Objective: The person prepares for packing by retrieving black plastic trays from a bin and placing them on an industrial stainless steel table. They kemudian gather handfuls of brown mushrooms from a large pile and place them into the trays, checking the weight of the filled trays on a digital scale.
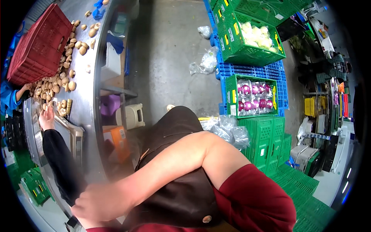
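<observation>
My left hand [47,119] reaches out palm up at the edge of a pile of brown mushrooms [50,87], its fingers stretched out and no object visible in it. A black sleeve [58,158] covers that forearm from the wrist to near the elbow. My right arm crosses in front of my dark apron [181,193]. The right hand [98,203], smeared by motion, is closed on the black sleeve near my left elbow. Beside my left hand, a weighing scale or similar pale-framed device [73,133] sits on the steel table [87,104], with several mushrooms next to it.
A red crate [40,44] leans over the mushrooms; another person's blue sleeve [9,96] is beside it. To the right, a blue pallet [251,69] carries green crates [228,34] of pale vegetables and packed red onions [255,96]. Plastic film [206,62] lies on the floor.
</observation>
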`<state>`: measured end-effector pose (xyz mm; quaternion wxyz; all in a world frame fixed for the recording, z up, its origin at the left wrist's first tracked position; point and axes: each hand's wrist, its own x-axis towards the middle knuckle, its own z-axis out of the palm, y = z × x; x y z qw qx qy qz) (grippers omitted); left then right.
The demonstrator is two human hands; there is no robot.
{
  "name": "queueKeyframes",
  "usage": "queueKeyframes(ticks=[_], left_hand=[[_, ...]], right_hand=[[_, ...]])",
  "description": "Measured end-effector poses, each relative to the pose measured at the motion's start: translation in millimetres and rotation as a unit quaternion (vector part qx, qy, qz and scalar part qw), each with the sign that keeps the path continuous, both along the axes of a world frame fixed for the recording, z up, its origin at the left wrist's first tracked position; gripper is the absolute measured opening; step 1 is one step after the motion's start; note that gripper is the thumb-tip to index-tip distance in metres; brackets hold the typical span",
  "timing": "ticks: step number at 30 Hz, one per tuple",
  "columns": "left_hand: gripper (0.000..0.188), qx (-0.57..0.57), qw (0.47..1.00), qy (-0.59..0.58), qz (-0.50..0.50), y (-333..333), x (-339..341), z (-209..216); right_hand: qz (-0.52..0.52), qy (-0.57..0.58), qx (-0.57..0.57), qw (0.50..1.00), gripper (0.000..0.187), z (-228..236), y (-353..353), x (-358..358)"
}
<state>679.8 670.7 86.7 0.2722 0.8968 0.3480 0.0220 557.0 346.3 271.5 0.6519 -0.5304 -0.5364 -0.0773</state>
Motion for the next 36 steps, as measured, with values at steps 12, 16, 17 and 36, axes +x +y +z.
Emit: queueKeyframes(ticks=[12, 16, 17, 36], left_hand=[[0.047, -0.019, 1.0, 0.002, -0.007, 30.5, 71.0, -0.8], [0.049, -0.137, 0.989, -0.026, 0.053, 29.9, 113.9, 9.5], [0.05, -0.191, 0.976, -0.056, 0.09, 39.9, 107.0, 17.3], [0.026, -0.534, 0.555, -0.546, 0.33, 159.7, 24.6, 50.9]], right_hand=[[-0.077, -0.257, -0.16, 0.95, 0.015, 16.7, 65.6, 37.1], [-0.067, -0.243, 0.066, 0.965, 0.01, 23.1, 21.1, 37.6], [-0.076, -0.234, 0.097, 0.964, 0.009, 20.1, 18.9, 36.8], [0.446, 0.255, -0.369, 0.775, 0.02, -71.4, 30.9, -2.9]])
